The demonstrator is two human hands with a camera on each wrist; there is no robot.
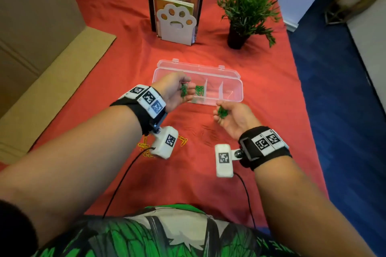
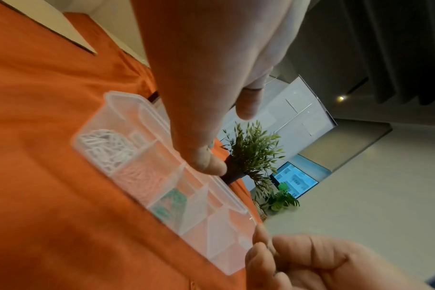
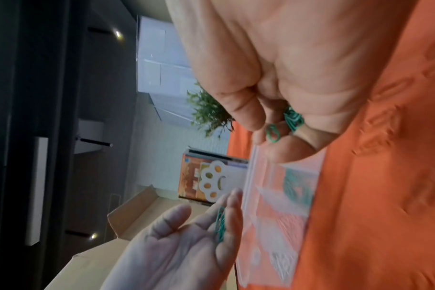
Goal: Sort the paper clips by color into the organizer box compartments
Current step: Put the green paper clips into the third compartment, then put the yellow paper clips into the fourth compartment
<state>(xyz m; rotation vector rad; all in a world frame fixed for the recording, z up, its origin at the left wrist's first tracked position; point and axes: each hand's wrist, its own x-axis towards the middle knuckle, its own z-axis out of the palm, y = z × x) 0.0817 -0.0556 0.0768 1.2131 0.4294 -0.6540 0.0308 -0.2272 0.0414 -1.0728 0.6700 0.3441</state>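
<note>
The clear organizer box (image 1: pixel 238 98) lies open on the red cloth. In the left wrist view its compartments hold white clips (image 2: pixel 104 145), pink clips (image 2: pixel 142 174) and green clips (image 2: pixel 171 200). My left hand (image 1: pixel 189 87) hovers over the box's left part, palm up and fingers straight, with green clips (image 3: pixel 220 225) lying on them. Just in front of the box's near wall, my right hand (image 1: pixel 219 113) has its fingers curled round a bunch of green clips (image 3: pixel 292 119). Yellow clips (image 1: pixel 144 146) and dark red clips (image 1: pixel 206 133) lie loose on the cloth under my wrists.
A book stand with a white paw-shaped end (image 1: pixel 177 23) stands behind the box, with a potted plant (image 1: pixel 240 33) to its right. Cardboard boxes (image 1: pixel 41 48) line the left side. The cloth's right edge (image 1: pixel 300 89) drops to blue floor.
</note>
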